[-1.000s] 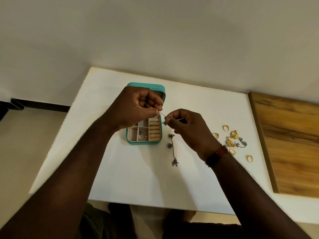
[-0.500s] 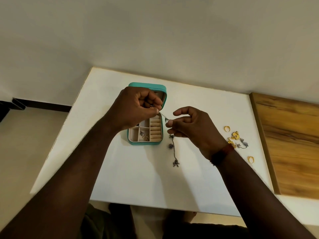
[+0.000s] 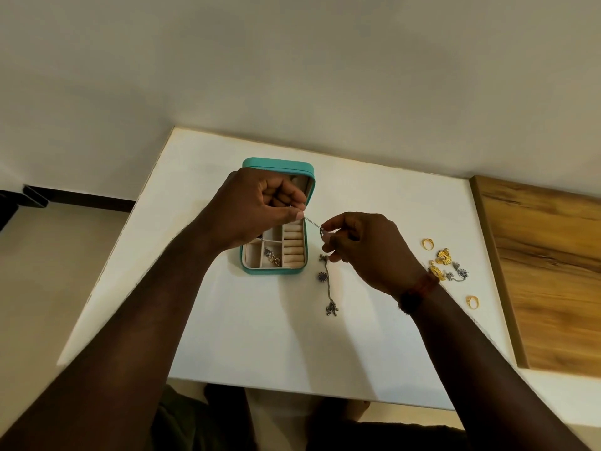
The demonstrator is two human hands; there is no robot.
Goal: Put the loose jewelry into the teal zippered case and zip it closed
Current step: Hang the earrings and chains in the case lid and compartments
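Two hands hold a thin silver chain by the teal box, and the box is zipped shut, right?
No. The head view shows the teal zippered case open, beige compartments showing. The left hand and right hand do pinch the thin silver chain by it.

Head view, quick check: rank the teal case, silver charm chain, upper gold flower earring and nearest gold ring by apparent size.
1. teal case
2. silver charm chain, long but thin
3. gold flower earring and gold ring: too alike to rank
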